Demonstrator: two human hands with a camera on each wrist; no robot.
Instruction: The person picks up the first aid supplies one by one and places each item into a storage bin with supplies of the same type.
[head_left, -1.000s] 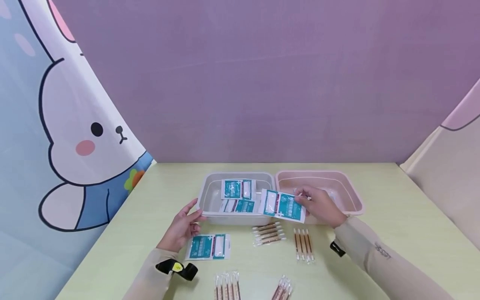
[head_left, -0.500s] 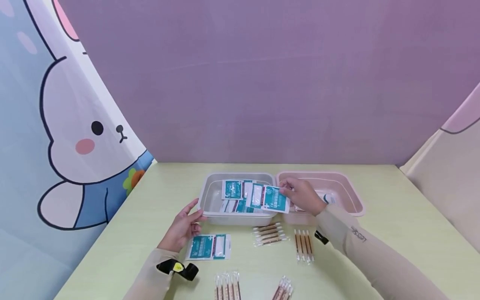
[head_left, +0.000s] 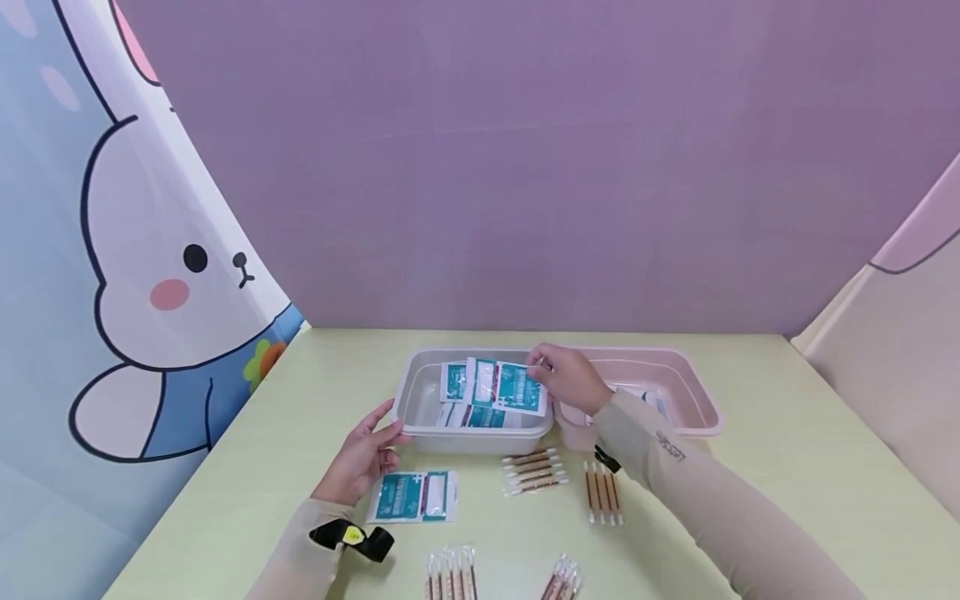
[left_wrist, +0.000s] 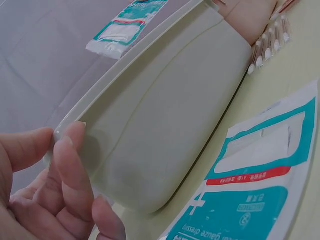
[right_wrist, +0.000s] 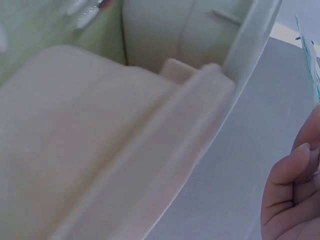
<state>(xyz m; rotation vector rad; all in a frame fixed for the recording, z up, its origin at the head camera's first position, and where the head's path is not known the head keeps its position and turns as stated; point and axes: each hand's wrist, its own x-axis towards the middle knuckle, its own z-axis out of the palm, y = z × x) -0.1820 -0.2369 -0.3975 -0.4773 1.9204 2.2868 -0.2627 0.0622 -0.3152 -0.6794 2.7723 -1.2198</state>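
Moving left since a second ago, the right hand (head_left: 568, 377) now pinches a teal packet (head_left: 508, 386) over the grey tub (head_left: 420, 425). Fingers relaxed, the left hand (head_left: 365, 454) touches the tub's corner. Packet print is unreadable.

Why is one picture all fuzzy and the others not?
Right wrist view: the camera sits so close to the pink bin that its rim smears, soft and out of focus. Left wrist view: the packet's print is sharp, while the near fingers are slightly soft. Head view: evenly lit, with edges bending like a fisheye.
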